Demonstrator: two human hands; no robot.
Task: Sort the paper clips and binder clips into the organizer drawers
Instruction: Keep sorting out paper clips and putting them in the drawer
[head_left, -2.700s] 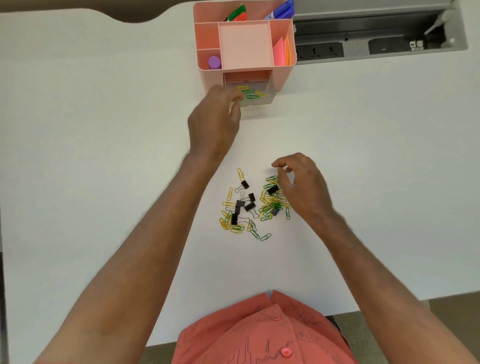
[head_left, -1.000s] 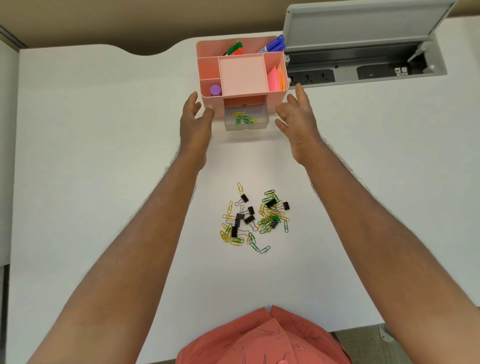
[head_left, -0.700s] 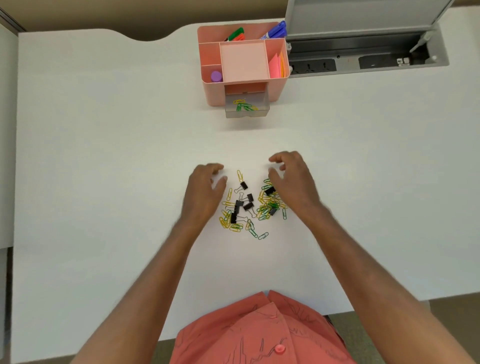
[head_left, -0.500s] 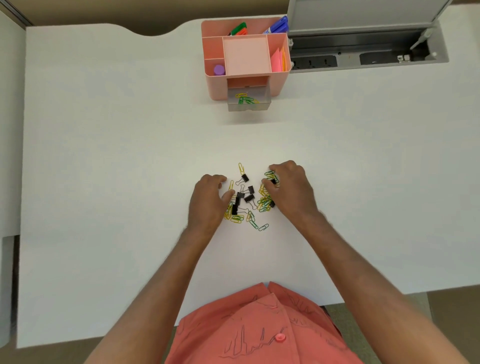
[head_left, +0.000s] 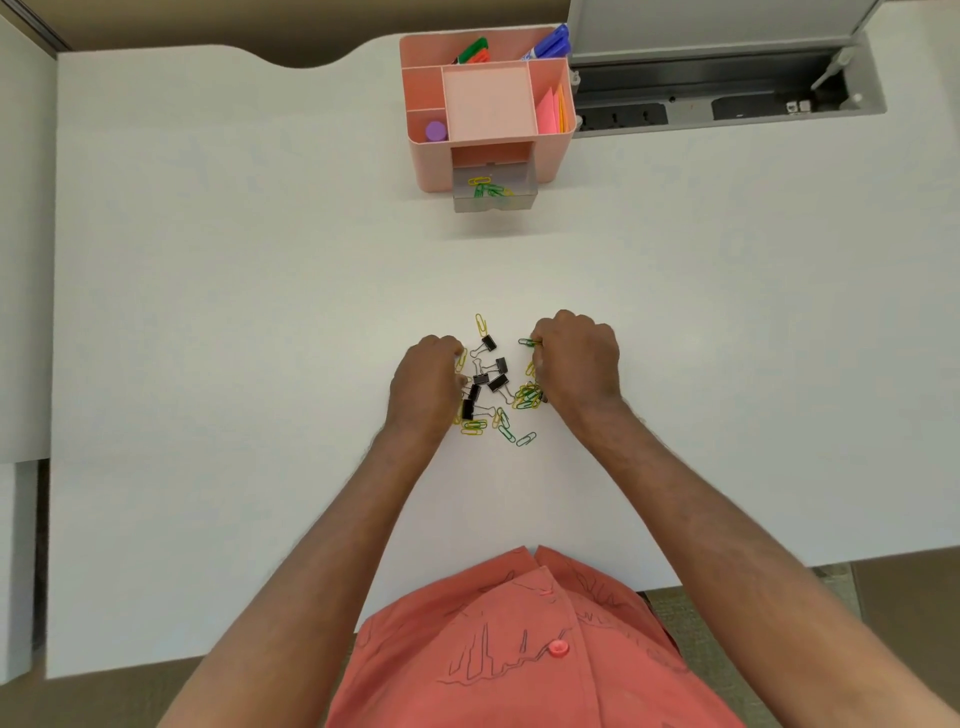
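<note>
A mixed pile lies mid-table: black binder clips (head_left: 498, 382) among green and yellow paper clips (head_left: 527, 396). My left hand (head_left: 426, 387) curls down on the pile's left edge, fingertips pinched at a yellow paper clip. On the right edge, my right hand (head_left: 576, 364) is curled too, and a green paper clip sticks out of its fingertips. The pink organizer (head_left: 431, 166) stands at the far side. Its clear drawer (head_left: 493, 203) is pulled out and holds several green and yellow paper clips.
The organizer's top compartments hold markers (head_left: 550, 45), pink sticky notes (head_left: 548, 111) and a purple cap (head_left: 435, 131). An open grey cable tray with power sockets (head_left: 727, 101) sits right of it. The white table (head_left: 260, 312) ends close to my body.
Both hands came back from the organizer to the pile. They dropped onto its two sides and their fingers closed over paper clips.
</note>
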